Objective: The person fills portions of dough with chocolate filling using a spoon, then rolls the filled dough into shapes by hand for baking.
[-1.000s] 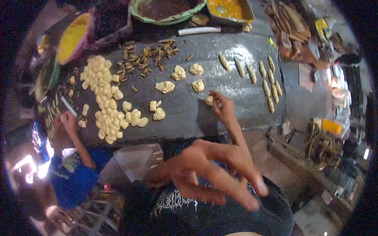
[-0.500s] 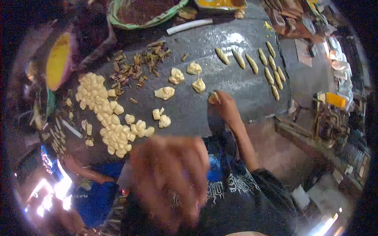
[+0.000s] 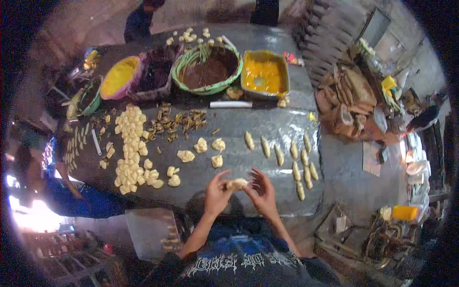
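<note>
Between my left hand (image 3: 218, 193) and my right hand (image 3: 261, 192) is a small piece of pale dough (image 3: 236, 184), pinched from both sides above the dark table (image 3: 205, 184). Just beyond my hands lie flattened dough pieces (image 3: 185, 156). To the left is a heap of dough lumps (image 3: 131, 158) beside brown filling pieces (image 3: 177, 119). Several rolled dough sticks (image 3: 266, 147) lie in loose rows on the right.
Along the back stand a green basin (image 3: 177, 76), an orange-filled tray (image 3: 287, 79) and a yellow-filled bowl (image 3: 117, 79). A white roller (image 3: 231, 104) lies before them. A co-worker's arm (image 3: 69, 182) shows at far left.
The view has lifted and shows more of the table's back. My left hand has moved from close to the camera to the dough beside my right hand. Both hands now hold it.
</note>
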`<state>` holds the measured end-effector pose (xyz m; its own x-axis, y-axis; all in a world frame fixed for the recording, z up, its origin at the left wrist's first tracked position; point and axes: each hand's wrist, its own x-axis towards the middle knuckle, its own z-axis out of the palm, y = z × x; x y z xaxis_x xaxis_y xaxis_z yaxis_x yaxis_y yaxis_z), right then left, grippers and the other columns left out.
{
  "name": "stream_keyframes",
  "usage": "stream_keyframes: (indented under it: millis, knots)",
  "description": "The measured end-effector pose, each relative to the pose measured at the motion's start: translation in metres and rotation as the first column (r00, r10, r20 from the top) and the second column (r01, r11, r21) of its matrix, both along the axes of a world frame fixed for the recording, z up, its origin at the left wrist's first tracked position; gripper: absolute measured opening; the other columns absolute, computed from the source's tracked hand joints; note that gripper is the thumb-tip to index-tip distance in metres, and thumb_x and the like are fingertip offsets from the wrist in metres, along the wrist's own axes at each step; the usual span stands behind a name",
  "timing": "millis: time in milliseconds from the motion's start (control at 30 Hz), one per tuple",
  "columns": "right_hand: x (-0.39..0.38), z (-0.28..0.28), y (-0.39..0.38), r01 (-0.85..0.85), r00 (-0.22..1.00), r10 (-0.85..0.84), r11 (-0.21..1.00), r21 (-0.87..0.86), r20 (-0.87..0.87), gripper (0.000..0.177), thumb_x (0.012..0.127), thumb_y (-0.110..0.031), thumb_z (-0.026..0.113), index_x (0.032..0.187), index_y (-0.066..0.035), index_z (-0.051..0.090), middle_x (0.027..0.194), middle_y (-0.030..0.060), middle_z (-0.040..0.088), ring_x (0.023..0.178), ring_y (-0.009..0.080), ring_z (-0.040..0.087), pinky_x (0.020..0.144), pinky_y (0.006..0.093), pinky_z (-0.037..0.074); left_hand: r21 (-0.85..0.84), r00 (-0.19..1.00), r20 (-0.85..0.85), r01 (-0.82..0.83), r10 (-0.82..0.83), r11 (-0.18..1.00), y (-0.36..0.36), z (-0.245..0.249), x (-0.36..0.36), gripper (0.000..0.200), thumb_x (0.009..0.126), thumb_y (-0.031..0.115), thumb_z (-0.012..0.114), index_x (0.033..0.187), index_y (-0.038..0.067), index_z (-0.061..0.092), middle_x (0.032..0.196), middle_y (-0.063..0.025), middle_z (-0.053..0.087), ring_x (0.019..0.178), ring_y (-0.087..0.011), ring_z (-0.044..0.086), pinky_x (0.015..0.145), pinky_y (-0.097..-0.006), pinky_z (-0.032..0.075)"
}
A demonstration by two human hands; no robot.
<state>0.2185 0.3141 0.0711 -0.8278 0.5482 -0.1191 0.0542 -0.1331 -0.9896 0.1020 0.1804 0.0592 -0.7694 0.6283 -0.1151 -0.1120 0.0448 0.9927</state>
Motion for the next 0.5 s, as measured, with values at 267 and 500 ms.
stream_keyframes:
  millis: [267,500]
  knots:
    - [0.048,0.007,0.046,-0.210,0.970,0.207,0.978,0.010,0.124,0.031,0.096,-0.008,0.068,0.125,0.002,0.065,0.105,0.0110,0.073,0.093,0.0160,0.069,0.085,0.0301,0.056,-0.089,0.852,-0.523,-0.088,0.029,0.992,0.033,0.040,0.042,0.032,0.087,0.018,0.078,0.114,0.005,0.068,0.109,-0.0123,0.071,0.106,-0.0265,0.067,0.087,-0.0349,0.055]
    - [0.016,-0.016,0.028,-0.188,0.982,0.184,0.948,-0.256,-0.040,0.035,0.093,-0.017,0.070,0.121,0.001,0.062,0.111,0.0080,0.067,0.101,0.0170,0.066,0.088,0.0331,0.056,0.054,0.495,-0.864,0.270,-0.090,0.961,0.059,0.108,0.009,0.023,0.083,0.026,0.080,0.095,0.007,0.074,0.101,-0.0089,0.073,0.102,-0.0257,0.069,0.082,-0.0367,0.054]
